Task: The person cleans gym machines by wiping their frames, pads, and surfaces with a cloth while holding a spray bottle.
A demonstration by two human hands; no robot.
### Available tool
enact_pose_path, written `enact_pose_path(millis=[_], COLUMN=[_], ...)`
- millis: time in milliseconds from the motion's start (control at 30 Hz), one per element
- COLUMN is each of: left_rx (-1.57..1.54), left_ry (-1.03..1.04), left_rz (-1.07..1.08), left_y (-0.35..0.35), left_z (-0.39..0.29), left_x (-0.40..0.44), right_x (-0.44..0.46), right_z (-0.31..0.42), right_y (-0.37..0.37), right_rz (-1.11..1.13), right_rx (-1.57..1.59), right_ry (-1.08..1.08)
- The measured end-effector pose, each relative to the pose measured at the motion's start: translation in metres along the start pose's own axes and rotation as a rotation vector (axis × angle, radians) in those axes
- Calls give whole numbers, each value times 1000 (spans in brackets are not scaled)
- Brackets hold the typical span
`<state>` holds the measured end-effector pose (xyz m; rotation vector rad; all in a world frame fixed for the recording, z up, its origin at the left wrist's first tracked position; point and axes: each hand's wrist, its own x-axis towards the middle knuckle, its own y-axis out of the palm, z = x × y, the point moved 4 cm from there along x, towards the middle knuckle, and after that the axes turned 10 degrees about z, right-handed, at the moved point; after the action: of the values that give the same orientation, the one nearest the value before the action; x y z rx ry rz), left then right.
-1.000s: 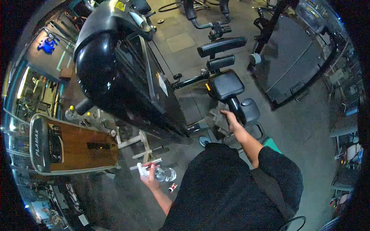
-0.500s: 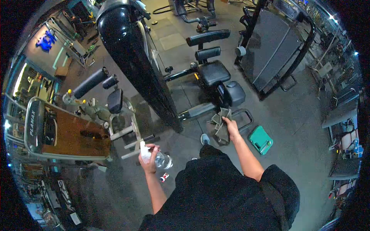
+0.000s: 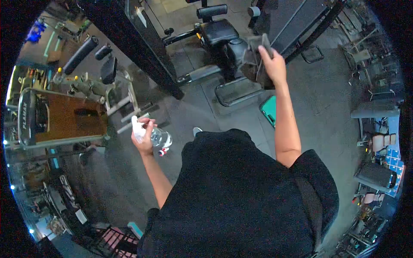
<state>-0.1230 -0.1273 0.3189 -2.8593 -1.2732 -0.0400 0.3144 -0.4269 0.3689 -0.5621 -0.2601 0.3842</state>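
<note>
My left hand (image 3: 143,138) is closed around the neck of a clear spray bottle (image 3: 161,137) with a white trigger head, held tilted on its side. My right hand (image 3: 273,66) grips a dark grey cloth (image 3: 254,62) that hangs loosely, slightly blurred by motion. That arm is stretched forward, and the cloth overlaps the view of a black padded seat (image 3: 235,49) on an exercise machine. A second black seat pad (image 3: 219,32) shows just behind it. Whether the cloth touches the machine I cannot tell.
A bent metal foot bar (image 3: 238,92) sits low in front of the machine. On the floor lies a green case (image 3: 268,112), partly behind my right forearm. A small red-and-white object (image 3: 163,152) is near the bottle. Another machine with a brown panel (image 3: 71,116) stands at left.
My right hand has risen forward and to the right with the cloth. The view has shifted, so the machines sit higher and further left. The bottle stays in my left hand.
</note>
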Motion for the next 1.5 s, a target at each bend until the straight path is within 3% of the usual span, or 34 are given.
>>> enact_pose_path(millis=[133, 200, 367, 467, 533, 567, 600, 667, 733, 767, 867, 900, 933, 1000, 1067, 1133, 1267, 1367, 1400, 1467, 1500], left_rx=[76, 61, -6, -78, -63, -65, -68, -43, -4, 0, 76, 48, 44, 117, 127, 103, 127, 117, 118, 173, 212], left_ry=[-3, -48, -99, -134, -146, -116, -89, -94, -120, -110, -91, -101, -108, -135, -89, -186, -322, -290, -301, -324, -269], left_rz=[-81, -100, -75, -24, -5, 16, 38, 54, 52, 61, 60, 46, 35, -27, -57, -90, -75, -76, -78, -72, -79], left_y=[40, 68, 130, 157, 167, 172, 173, 174, 171, 167, 154, 151, 150, 141, 132, 132, 155, 180, 189, 208, 221], left_z=[1, 1, 26, 29, 28, 24, 21, 15, 6, 6, 4, 5, 8, 14, 25, 30, 37, 47, 47, 50, 48], left_x=[-51, -74, -135, -162, -172, -176, -178, -180, -178, -177, -174, -174, -176, -181, -185, -187, -166, -122, -108, -75, -54], right_x=[-53, -89, -139, -135, -115, -117, -120, -115, -89, -104, -122, -123, -116, -135, -135, -127, -73, -11, 19, 95, 119], right_z=[-108, -145, -170, -147, -176, -177, -132, -95, -176, -136, -123, -132, -186, -179, -219, -205, -195, -164, -187, -232, -238], right_y=[24, 25, -2, -40, -65, -85, -115, -159, -180, -182, -163, -149, -132, -100, -68, -63, -80, -110, -109, -105, -102], right_rz=[330, 612, 882, 818, 602, 350, 79, -159, -151, -236, -222, -227, -127, -197, -218, -184, -239, -231, -218, 161, 128], right_rx=[-445, -327, 37, 500, 643, 955, 1253, 1456, 1440, 1300, 1233, 1533, 1542, 1516, 1552, 1572, 1628, 1608, 1605, 1893, 1961], right_ry=[-49, 103, 217, 433, 384, 384, 377, 101, -98, -143, -225, 47, 131, 479, 494, 482, 397, 111, 109, -477, -364])
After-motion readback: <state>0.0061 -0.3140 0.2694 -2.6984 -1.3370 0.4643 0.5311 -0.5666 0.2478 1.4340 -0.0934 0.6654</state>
